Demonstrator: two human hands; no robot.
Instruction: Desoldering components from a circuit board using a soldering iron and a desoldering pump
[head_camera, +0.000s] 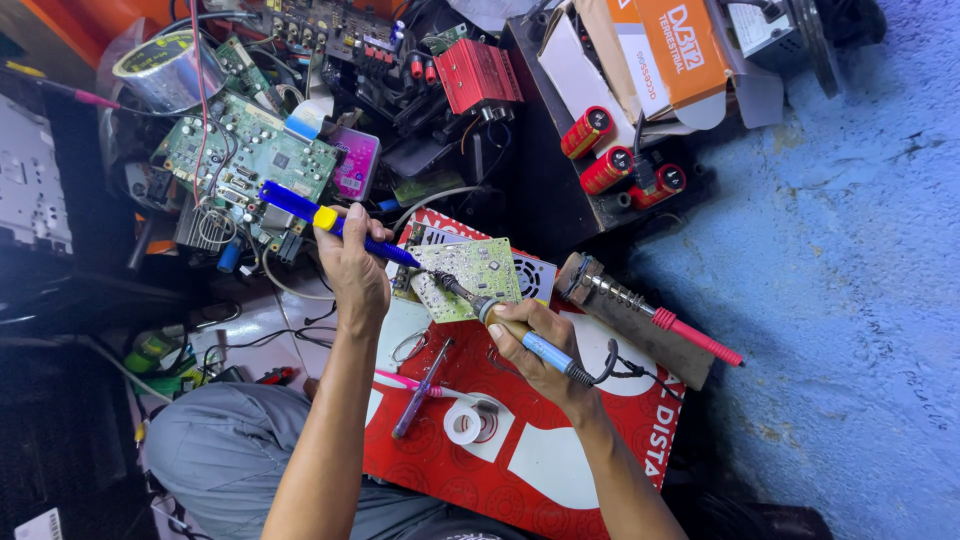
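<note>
- One blue floor (850, 250), rough and mottled like worn painted concrete, fills the right side.
- One red and white printed sheet (540, 450), flat and glossy, lies under both hands as the work surface.
- One large green circuit board (255, 150), crowded with small parts and wires, lies in the heap of electronics at upper left; a red finned metal block (478, 72) sits beyond it.
- One orange and white cardboard box (670, 45), folded open, is at the top right of the heap.
- One spare soldering iron (640, 310) with a red handle and a coiled metal rest lies on a brown slab just right of the hands.
- One small green circuit board (470, 275), rectangular, flat, with tiny silver components on its face, lies tilted on the upper edge of the red sheet, between the two hands.
- One blue desoldering pump (330, 222) with a yellow band, a long plastic tube, is gripped in the left hand (352, 265), fingers closed around its barrel, its tip pointing at the small board.
- One soldering iron (520, 335) with a blue and tan handle and a black cord is gripped pen-style in the right hand (535, 345), its metal tip touching the small board.
- Three red cylindrical capacitors (610, 160) with black tops lie together near the box.
- One purple screwdriver (420, 390) lies on the sheet below the hands.
- One small white tape roll (463, 423), a ring, lies just beside it.
</note>
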